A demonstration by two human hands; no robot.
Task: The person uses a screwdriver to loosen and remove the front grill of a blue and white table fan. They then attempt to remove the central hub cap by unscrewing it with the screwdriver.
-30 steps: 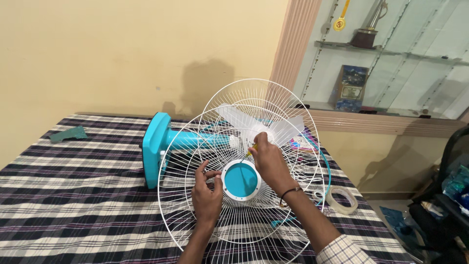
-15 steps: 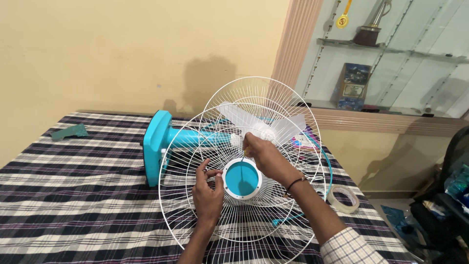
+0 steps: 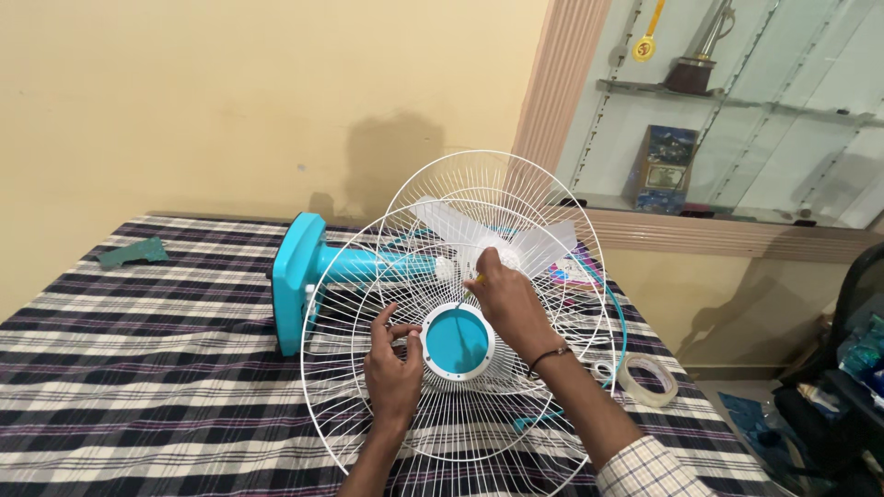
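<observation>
Fan guard half on, blades exposed behind it

Head view: guard (image 3: 442,405), a white wire dome with a blue round centre cap (image 3: 458,341), leans loose in front of the fan, its lower rim down on the checked cloth (image 3: 138,387). It is not yet seated against the rear guard (image 3: 543,198), which stands at 12 o'clock from it, with the pale blades (image 3: 516,244) bare between the two. Left hand (image 3: 393,368) sits at 9 o'clock of the cap, fingers curled and pinching a wire of the guard. Right hand (image 3: 505,299) reaches through at 1 o'clock of the cap, fingertips pressed together on a thin yellow-tipped tool (image 3: 476,279) near the blade hub; what the tip touches I cannot tell. Fan's blue stand (image 3: 308,276) lies on its side at 10 o'clock. Tape roll (image 3: 646,379) rests at 3 o'clock, near the cloth edge. Judged from this, the blades are mounted; the front guard remains to be aligned and fastened.
</observation>
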